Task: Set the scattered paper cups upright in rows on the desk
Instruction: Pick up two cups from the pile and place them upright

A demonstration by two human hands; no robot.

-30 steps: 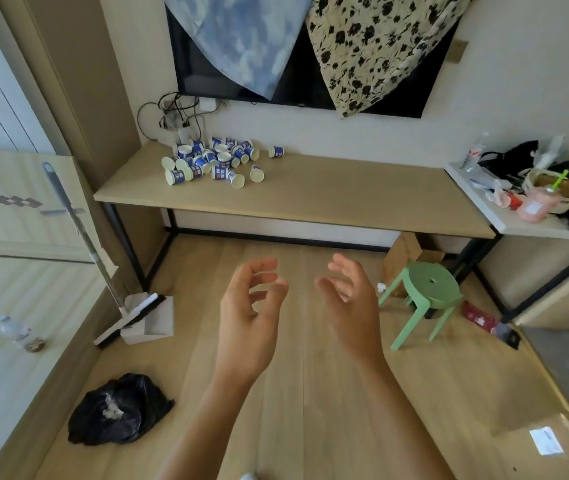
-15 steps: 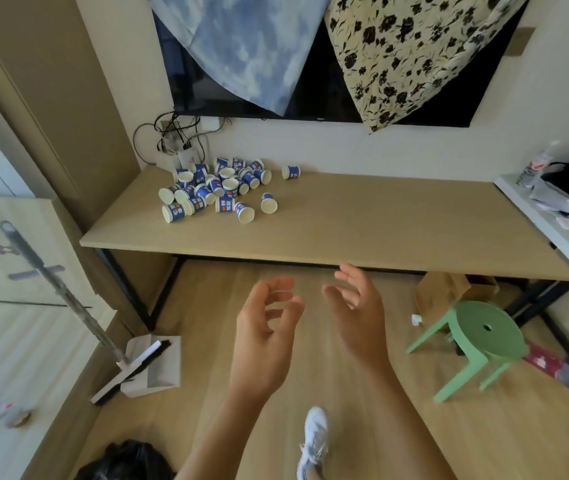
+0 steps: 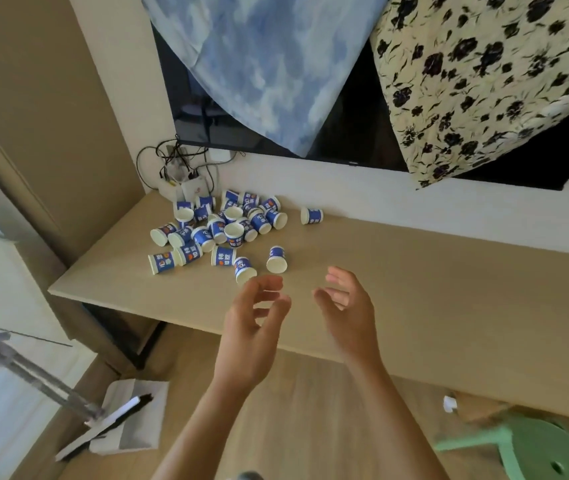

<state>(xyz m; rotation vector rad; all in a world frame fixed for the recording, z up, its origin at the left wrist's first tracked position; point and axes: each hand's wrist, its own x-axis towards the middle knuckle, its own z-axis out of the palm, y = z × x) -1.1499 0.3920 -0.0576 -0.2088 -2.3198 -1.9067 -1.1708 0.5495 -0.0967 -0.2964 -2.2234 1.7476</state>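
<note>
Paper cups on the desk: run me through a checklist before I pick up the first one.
1. Left hand free: ok, holds nothing.
2. Right hand free: ok, holds nothing.
3. Nearest paper cup unobstructed: ok, on its side just beyond the left fingertips.
4. Bare desk for rows: ok, right of the pile of cups.
5. Cups uncrushed: cannot tell.

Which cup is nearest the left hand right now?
The tipped cup at the pile's front edge, mouth toward the camera, just beyond the left hand; the neighbouring cup to its right lies farther off.
</note>
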